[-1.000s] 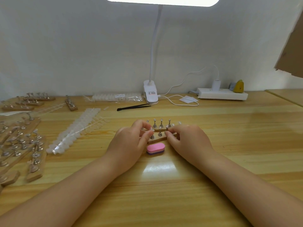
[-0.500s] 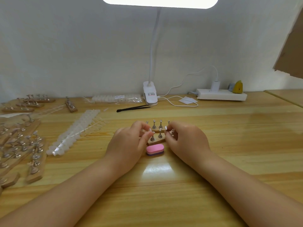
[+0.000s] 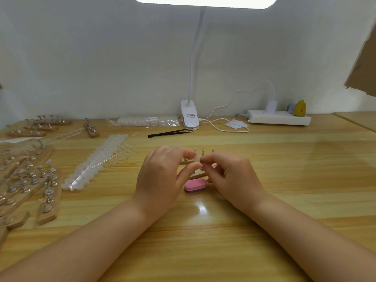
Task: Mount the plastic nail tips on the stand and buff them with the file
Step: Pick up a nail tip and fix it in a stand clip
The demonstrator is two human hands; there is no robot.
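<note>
Here, nail tip [image 3: 197, 159] pinched between both hands' fingers [image 3: 188, 154], above stand [image 3: 198, 176]

Both forearms [image 3: 97, 237] bare, no sleeves or jewellery visible.

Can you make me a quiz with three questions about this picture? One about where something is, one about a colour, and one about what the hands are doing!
1. Where does the black tweezers lie?
A. Near the clip lamp's base at the back of the table
B. On the pink buffer
C. In the right hand

2. What colour is the top of the buffer block?
A. Green
B. Pink
C. Black

3. What are the left hand and right hand doing?
A. Lying flat on the table
B. Holding the buffer
C. Pinching a small clear nail tip between them

Answers:
1. A, the tweezers rest just left of the white lamp clip.
2. B, its top is pink, with a purple layer under it.
3. C, the fingertips of both hands meet on the tip, above the wooden stand.
</note>
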